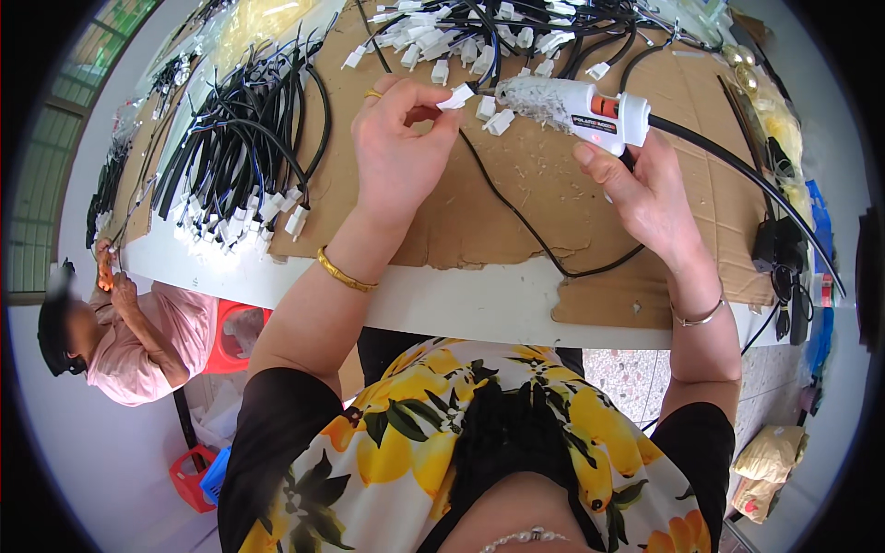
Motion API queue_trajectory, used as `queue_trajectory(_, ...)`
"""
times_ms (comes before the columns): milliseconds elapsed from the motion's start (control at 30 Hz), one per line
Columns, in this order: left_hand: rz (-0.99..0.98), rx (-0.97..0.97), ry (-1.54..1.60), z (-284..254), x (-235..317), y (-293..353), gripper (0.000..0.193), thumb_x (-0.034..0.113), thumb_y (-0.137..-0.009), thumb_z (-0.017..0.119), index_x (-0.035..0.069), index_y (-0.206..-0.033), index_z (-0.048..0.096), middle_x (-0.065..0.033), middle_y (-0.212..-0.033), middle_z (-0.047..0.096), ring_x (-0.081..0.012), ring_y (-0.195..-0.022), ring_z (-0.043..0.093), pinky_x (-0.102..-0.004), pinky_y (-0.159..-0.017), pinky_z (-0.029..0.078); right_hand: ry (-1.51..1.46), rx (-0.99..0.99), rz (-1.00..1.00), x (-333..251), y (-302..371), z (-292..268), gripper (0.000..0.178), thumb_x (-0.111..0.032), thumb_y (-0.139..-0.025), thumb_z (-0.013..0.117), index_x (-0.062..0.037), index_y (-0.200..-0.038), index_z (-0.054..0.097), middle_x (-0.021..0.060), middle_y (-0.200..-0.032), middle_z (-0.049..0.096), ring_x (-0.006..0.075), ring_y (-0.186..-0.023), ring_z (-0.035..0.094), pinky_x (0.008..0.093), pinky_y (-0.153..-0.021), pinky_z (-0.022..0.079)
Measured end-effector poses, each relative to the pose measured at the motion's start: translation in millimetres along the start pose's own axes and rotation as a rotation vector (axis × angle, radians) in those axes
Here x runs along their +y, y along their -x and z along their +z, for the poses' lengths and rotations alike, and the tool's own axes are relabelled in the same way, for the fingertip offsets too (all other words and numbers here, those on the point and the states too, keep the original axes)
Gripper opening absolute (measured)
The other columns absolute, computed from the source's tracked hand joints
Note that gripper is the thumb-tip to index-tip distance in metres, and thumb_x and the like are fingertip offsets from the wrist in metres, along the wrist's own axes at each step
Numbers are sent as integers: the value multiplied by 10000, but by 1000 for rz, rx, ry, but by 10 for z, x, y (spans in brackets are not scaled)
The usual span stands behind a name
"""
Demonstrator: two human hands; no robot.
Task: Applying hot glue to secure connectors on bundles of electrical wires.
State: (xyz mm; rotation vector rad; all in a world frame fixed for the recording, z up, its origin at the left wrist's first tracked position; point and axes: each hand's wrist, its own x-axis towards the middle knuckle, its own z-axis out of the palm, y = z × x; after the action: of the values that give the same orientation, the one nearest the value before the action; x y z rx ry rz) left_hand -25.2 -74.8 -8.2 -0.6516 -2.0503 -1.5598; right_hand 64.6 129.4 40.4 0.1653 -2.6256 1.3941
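Pinched in the fingertips of my left hand (398, 138) is a small white plug connector (455, 97). My right hand (650, 189) is wrapped round the handle of a white hot glue gun (553, 101), whose body is smeared with greyish residue. The gun's nozzle points left and comes close to the connector; whether they touch I cannot tell. A long black glue stick (737, 166) sticks out of the gun's back. Two loose white connectors (499, 122) lie on the cardboard just below the nozzle.
Cardboard sheets (498, 212) cover much of the white table (461, 304). Bundled black cables with white connectors (244, 147) lie at the left, and more cables (479, 41) at the far side. A thin black cord (516, 217) crosses the cardboard. At the left sits another person (138, 341).
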Motion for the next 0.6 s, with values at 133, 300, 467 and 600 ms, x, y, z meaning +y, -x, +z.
queue_trajectory(133,-84,-15,103,6,-32,-2,151,-63,-646,662,-11,-761,579,-70,-804,554,-137,-657,615,-213,-571,500,-89,22,-19,6,1,4,260,-169,-823,591,-5,-1012,520,-19,-720,510,46,-616,405,199,-526,340)
queue_trajectory(300,-94,-28,92,-8,3,-2,150,-60,-660,661,-15,-779,582,-61,-794,563,-133,-666,614,-213,-580,499,-20,15,-11,26,-7,10,265,-178,-823,595,-4,-1010,522,-18,-722,509,47,-614,403,199,-526,338)
queue_trajectory(467,-380,-181,321,-54,16,-32,143,-35,-738,631,-36,-874,587,-113,-849,619,-136,-742,612,-231,-673,498,-24,23,-20,58,-25,-5,265,-186,-825,595,-5,-1003,520,-17,-713,508,46,-606,403,197,-520,335)
queue_trajectory(600,-527,-196,719,-62,-103,-30,145,-39,-759,598,-43,-901,569,-117,-874,604,-177,-743,620,-257,-678,515,-66,61,-33,48,-33,14,256,-203,-828,593,-6,-979,531,-12,-700,516,45,-589,410,197,-501,338)
